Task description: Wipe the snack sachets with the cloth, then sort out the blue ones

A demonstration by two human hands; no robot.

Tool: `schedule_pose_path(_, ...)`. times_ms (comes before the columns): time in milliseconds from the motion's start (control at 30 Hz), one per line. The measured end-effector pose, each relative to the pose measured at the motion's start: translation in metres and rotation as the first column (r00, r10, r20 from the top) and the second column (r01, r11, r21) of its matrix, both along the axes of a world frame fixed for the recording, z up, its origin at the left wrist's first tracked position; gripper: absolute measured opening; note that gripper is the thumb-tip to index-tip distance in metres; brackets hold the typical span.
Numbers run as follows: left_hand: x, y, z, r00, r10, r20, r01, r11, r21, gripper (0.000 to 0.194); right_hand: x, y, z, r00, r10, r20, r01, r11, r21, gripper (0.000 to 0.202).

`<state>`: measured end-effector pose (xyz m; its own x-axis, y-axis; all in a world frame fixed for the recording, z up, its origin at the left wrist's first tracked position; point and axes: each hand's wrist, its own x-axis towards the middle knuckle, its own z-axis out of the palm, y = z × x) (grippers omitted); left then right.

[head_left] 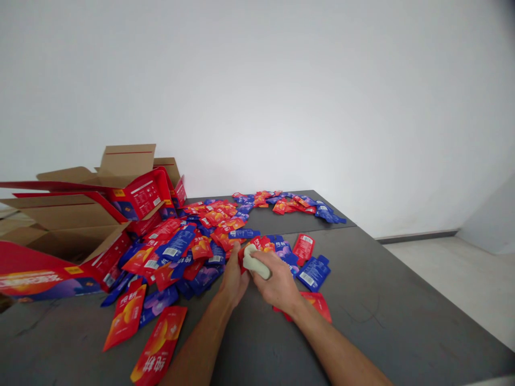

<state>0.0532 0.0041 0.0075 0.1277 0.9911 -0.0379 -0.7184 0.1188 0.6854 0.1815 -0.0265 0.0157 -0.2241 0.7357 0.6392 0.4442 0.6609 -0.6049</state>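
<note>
Over the middle of the table, my left hand (233, 280) is closed round a red pouch (241, 259), mostly hidden by fingers and cloth. My right hand (278, 281) grips a pale, crumpled cloth (252, 262) and presses it against that pouch. Just beyond the hands lie red and blue pouches. A blue pouch (314, 273) rests flat to the right, with a red pouch (304, 248) behind it. Another red pouch (317, 305) lies partly under my right forearm.
Several open red cardboard boxes (108, 252) stand on the left. Beside them spreads a large heap of red and blue pouches (177, 246). More pouches (295, 203) lie in a row at the back of the grey table (386, 321), whose right edge slopes toward the floor side.
</note>
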Motion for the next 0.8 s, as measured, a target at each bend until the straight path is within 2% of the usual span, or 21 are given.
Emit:
schedule_pose_path(67, -0.006, 0.005, -0.002, 0.990, 0.083, -0.114, -0.078, 0.996, 0.051, 0.033, 0.005, 0.005, -0.003, 0.997, -0.076, 0.002, 0.076, 0.997, -0.019, 0.043)
schedule_pose_path(133, -0.015, 0.010, -0.004, 0.920, 0.178, -0.350, -0.150, 0.983, 0.106, 0.043, 0.011, 0.012, -0.007, 0.987, -0.162, 0.020, 0.163, 0.986, -0.047, 0.045)
schedule_pose_path(167, -0.021, 0.013, -0.005, 0.828, 0.255, -0.499, -0.204, 0.967, 0.155, 0.045, 0.014, 0.016, -0.009, 0.978, -0.205, 0.039, 0.207, 0.976, -0.066, 0.045)
schedule_pose_path(233, -0.034, 0.019, -0.007, 0.533, 0.439, -0.723, -0.291, 0.898, 0.331, 0.045, 0.021, 0.022, -0.011, 0.955, -0.282, 0.093, 0.291, 0.951, -0.104, 0.044)
schedule_pose_path(267, -0.040, 0.021, -0.008, 0.355, 0.536, -0.766, -0.293, 0.842, 0.453, 0.043, 0.023, 0.024, -0.012, 0.941, -0.313, 0.127, 0.328, 0.937, -0.120, 0.044)
schedule_pose_path(333, -0.050, 0.024, -0.012, 0.078, 0.633, -0.770, -0.217, 0.765, 0.607, 0.039, 0.028, 0.028, -0.013, 0.913, -0.357, 0.195, 0.386, 0.912, -0.139, 0.044)
schedule_pose_path(400, -0.057, 0.027, -0.019, -0.097, 0.634, -0.767, -0.129, 0.756, 0.641, 0.036, 0.030, 0.029, -0.014, 0.886, -0.387, 0.254, 0.432, 0.889, -0.152, 0.044)
schedule_pose_path(500, -0.063, 0.031, -0.031, -0.284, 0.570, -0.771, -0.077, 0.788, 0.611, 0.035, 0.030, 0.030, -0.015, 0.851, -0.424, 0.311, 0.489, 0.854, -0.175, 0.044)
schedule_pose_path(567, -0.064, 0.032, -0.036, -0.399, 0.539, -0.742, -0.076, 0.786, 0.613, 0.034, 0.030, 0.029, -0.015, 0.833, -0.441, 0.334, 0.519, 0.832, -0.196, 0.044)
schedule_pose_path(633, -0.060, 0.031, -0.037, -0.469, 0.524, -0.711, -0.075, 0.778, 0.623, 0.031, 0.030, 0.029, -0.014, 0.824, -0.447, 0.350, 0.535, 0.816, -0.218, 0.042)
schedule_pose_path(667, -0.055, 0.031, -0.035, -0.469, 0.529, -0.708, -0.050, 0.784, 0.619, 0.030, 0.031, 0.030, -0.013, 0.821, -0.448, 0.355, 0.541, 0.809, -0.232, 0.041)
schedule_pose_path(700, -0.048, 0.029, -0.034, -0.451, 0.536, -0.713, -0.021, 0.793, 0.609, 0.030, 0.031, 0.030, -0.013, 0.818, -0.449, 0.359, 0.547, 0.800, -0.246, 0.040)
schedule_pose_path(767, -0.030, 0.026, -0.032, -0.339, 0.560, -0.756, 0.146, 0.825, 0.545, 0.031, 0.032, 0.031, -0.011, 0.812, -0.457, 0.364, 0.563, 0.778, -0.278, 0.039)
schedule_pose_path(800, -0.020, 0.023, -0.032, -0.302, 0.550, -0.779, 0.187, 0.835, 0.518, 0.032, 0.033, 0.031, -0.011, 0.810, -0.460, 0.364, 0.568, 0.770, -0.292, 0.039)
